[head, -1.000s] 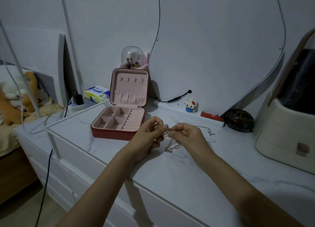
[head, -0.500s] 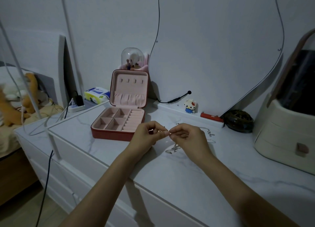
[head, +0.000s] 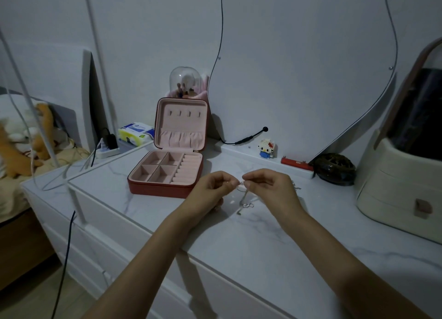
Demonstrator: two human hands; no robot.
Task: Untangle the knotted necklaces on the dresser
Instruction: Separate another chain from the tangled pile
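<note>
I have my left hand (head: 212, 187) and right hand (head: 267, 187) each pinching the necklaces (head: 241, 182) close together, isolating the knot. The slack dangles onto the dresser (head: 239, 242) (keeps weight off it).

- A home bedroom is shown, dimly lit.
- A marble-topped dresser (head: 251, 242) is seen beside a bed with plush toys (head: 26, 136).
- An opened jewellery box (head: 167, 172) and makeup brushes (head: 184, 89) are set out.

Both hands raised, fingers curled — left hand (head: 211, 189) and right hand (head: 270, 189) pinching, fingertips nearly meeting
</note>
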